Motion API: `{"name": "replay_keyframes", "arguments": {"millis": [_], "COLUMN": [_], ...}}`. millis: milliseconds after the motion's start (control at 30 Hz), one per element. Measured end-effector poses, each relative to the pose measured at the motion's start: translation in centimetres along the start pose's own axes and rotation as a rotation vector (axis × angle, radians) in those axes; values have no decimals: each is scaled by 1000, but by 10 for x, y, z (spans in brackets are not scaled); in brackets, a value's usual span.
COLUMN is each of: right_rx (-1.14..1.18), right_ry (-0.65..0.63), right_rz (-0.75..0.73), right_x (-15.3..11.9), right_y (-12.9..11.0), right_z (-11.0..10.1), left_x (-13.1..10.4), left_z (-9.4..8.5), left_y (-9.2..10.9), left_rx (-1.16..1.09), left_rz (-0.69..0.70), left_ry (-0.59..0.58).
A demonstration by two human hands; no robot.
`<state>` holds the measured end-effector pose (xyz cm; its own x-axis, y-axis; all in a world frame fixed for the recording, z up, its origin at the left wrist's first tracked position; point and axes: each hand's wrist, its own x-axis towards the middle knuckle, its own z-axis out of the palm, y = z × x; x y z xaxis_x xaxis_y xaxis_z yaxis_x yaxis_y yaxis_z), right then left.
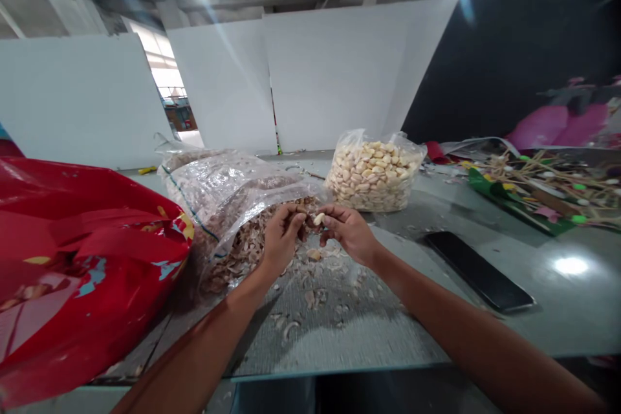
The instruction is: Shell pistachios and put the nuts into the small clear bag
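My right hand [352, 233] pinches a pale peeled garlic clove [319, 219] between thumb and fingers. Close beside it, my left hand [284, 236] is closed, its thumb pressed to its fingers; what it holds, if anything, is too small to make out. Behind and left of it lies an open clear plastic bag [233, 171], its mouth full of brownish papery skins [247, 242]. Beyond my right hand stands a clear bag of peeled cloves [371, 174]. Loose skins [315, 297] are scattered on the table under both hands.
A large red plastic bag [126, 259] with pale pieces inside fills the left side. At the right lie a black phone [478, 270] and a heap of thin sticks with green wrapping [514, 204]. The grey table's front edge [349, 370] runs near me. White panels [339, 77] stand behind.
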<state>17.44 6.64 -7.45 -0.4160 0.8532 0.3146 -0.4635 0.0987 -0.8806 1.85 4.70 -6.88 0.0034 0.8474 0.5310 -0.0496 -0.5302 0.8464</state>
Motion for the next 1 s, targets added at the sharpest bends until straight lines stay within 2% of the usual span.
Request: {"name": "replay_keyframes", "arguments": {"millis": [167,367,567,667,700,800,867,933,1000], "right_rx": [-5,-158,-320,-507,-608,-900,-1130,-1328,-1513], "right_ry": [47,139,170,258,341,691,805,802,740], "right_rz": [21,21,-21,-162,-239,-522,-641,-582,-390], "right_x": [1,4,4,10,14,33,52,74,95], "right_y": [-2,-5,-4,-29,-43,-94,-125,-146,-157], "right_z": [-2,-5,-4,-15,-22,-51,-70,-86,-97], "left_x": [-1,2,3,1,0,-1,-1,-1,-1], "left_z": [-4,-8,-13,-13,-13,-12,-11,-11,-12], "left_y": [1,-1,-6,-9,-10,-12,-12,-11,-10], "left_rx": [178,438,565,549,524,448,428,435,466], "left_rz": [27,94,151,117,108,155,205,226,232], "left_ry": [-58,-67,-97,-84,-97,-191,-251,-284,-302]}}
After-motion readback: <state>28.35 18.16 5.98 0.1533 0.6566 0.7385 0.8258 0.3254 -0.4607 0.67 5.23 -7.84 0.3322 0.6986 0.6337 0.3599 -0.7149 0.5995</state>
